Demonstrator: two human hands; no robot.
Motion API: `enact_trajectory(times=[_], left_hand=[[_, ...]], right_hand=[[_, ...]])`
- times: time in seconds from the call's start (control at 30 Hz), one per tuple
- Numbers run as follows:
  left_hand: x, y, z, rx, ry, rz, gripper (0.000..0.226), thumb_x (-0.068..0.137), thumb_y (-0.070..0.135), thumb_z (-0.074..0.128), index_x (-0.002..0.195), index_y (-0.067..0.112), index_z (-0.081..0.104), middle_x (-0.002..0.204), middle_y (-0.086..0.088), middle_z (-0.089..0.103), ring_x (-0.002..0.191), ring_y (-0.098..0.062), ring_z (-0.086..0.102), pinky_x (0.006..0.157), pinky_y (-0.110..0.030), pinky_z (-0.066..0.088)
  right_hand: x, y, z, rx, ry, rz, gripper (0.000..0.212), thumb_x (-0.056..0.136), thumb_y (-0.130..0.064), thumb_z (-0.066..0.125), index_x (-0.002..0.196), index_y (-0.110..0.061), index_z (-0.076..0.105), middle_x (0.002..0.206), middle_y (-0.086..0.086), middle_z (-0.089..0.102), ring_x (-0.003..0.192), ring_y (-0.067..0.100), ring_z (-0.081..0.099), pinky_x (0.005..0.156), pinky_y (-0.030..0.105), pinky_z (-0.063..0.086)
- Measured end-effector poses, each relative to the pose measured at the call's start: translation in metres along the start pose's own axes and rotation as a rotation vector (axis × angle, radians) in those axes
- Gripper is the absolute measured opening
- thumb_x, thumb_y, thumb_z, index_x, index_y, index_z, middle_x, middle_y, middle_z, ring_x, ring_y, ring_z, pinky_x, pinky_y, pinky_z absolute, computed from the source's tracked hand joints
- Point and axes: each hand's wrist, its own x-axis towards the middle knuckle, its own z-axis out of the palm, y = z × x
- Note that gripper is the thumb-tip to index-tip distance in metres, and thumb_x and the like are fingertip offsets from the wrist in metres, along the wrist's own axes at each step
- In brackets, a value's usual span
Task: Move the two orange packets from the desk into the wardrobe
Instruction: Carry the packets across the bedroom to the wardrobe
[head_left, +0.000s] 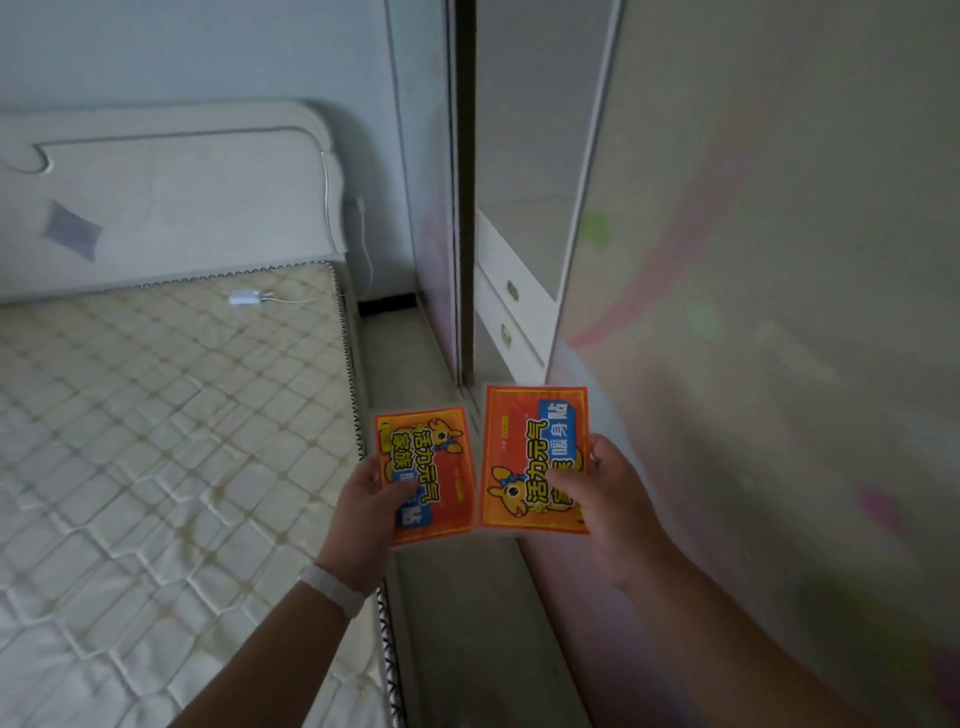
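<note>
Head view: the left hand (366, 501) pinches the smaller orange packet (427, 475) at its lower edge, and the right hand (605, 496) grips the larger orange packet (535, 460) by its right side. Both packets hang in front of the wardrobe (753, 312), just before the gap beside its sliding door (540, 171). Judging from this, carry them level through the gap, clear of the door edge, and set them on a shelf above the drawers (511, 306)

A bare quilted mattress (156, 441) fills the left of the frame; a small white adapter (244, 298) lies near its headboard (171, 197).
</note>
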Motion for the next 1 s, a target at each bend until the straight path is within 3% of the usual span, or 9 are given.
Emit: enact_trajectory(times=[0.13,0.27,0.47,0.7,0.83,0.93,1.0], left_hand=[[0.043,0.017,-0.027,-0.029,0.058,0.008,0.026,0.082,-0.01,0.054,0.102,0.005,0.059,0.087,-0.012,0.073,0.069,-0.026,0.071,0.056,-0.038,0.058],[0.072,0.032,-0.041,-0.046,0.081,0.013,0.03,0.081,-0.008,0.056,0.109,0.002,0.056,0.097,-0.018,0.07,0.073,-0.028,0.071,0.059,-0.039,0.058],[0.104,0.046,-0.053,-0.056,0.112,0.023,0.033,0.08,-0.007,0.059,0.111,0.004,0.056,0.098,-0.016,0.071,0.079,-0.03,0.071,0.062,-0.041,0.058],[0.154,0.056,-0.065,-0.035,0.16,0.035,0.033,0.081,-0.005,0.06,0.112,0.006,0.056,0.1,-0.014,0.071,0.081,-0.03,0.071,0.067,-0.043,0.058],[0.197,0.063,-0.058,-0.031,0.192,0.053,0.029,0.082,-0.003,0.059,0.109,0.007,0.058,0.098,-0.013,0.072,0.081,-0.029,0.071,0.069,-0.045,0.058],[0.236,0.073,-0.044,-0.031,0.194,0.059,0.024,0.082,-0.004,0.058,0.099,0.013,0.061,0.094,-0.011,0.073,0.079,-0.028,0.071,0.069,-0.046,0.058],[0.264,0.08,-0.036,-0.01,0.186,0.049,0.026,0.082,-0.003,0.058,0.104,0.01,0.059,0.1,-0.016,0.072,0.083,-0.031,0.07,0.074,-0.05,0.057]], right_hand=[[0.04,-0.01,0.03,-0.055,-0.033,0.01,0.028,0.086,0.006,0.062,0.109,-0.009,0.062,0.093,0.008,0.077,0.074,0.017,0.076,0.057,0.025,0.058],[0.073,-0.021,0.049,-0.081,-0.055,0.005,0.03,0.085,0.007,0.061,0.11,-0.009,0.062,0.1,0.015,0.076,0.084,0.027,0.075,0.068,0.036,0.06],[0.12,-0.029,0.07,-0.055,-0.105,0.021,0.031,0.086,0.01,0.057,0.113,-0.007,0.061,0.096,0.013,0.074,0.076,0.024,0.073,0.062,0.033,0.06],[0.181,-0.033,0.083,-0.042,-0.148,0.037,0.03,0.086,0.006,0.059,0.104,-0.017,0.064,0.093,0.006,0.077,0.081,0.024,0.075,0.075,0.04,0.059],[0.231,-0.035,0.095,0.038,-0.181,0.084,0.034,0.086,0.006,0.058,0.116,-0.009,0.061,0.107,0.018,0.073,0.093,0.033,0.073,0.081,0.047,0.058],[0.276,-0.042,0.109,0.074,-0.199,0.084,0.032,0.086,0.005,0.059,0.113,-0.012,0.063,0.104,0.016,0.075,0.093,0.033,0.073,0.078,0.046,0.058],[0.305,-0.049,0.118,0.085,-0.194,0.076,0.029,0.086,0.004,0.061,0.108,-0.015,0.064,0.102,0.014,0.076,0.091,0.03,0.074,0.076,0.044,0.059]])
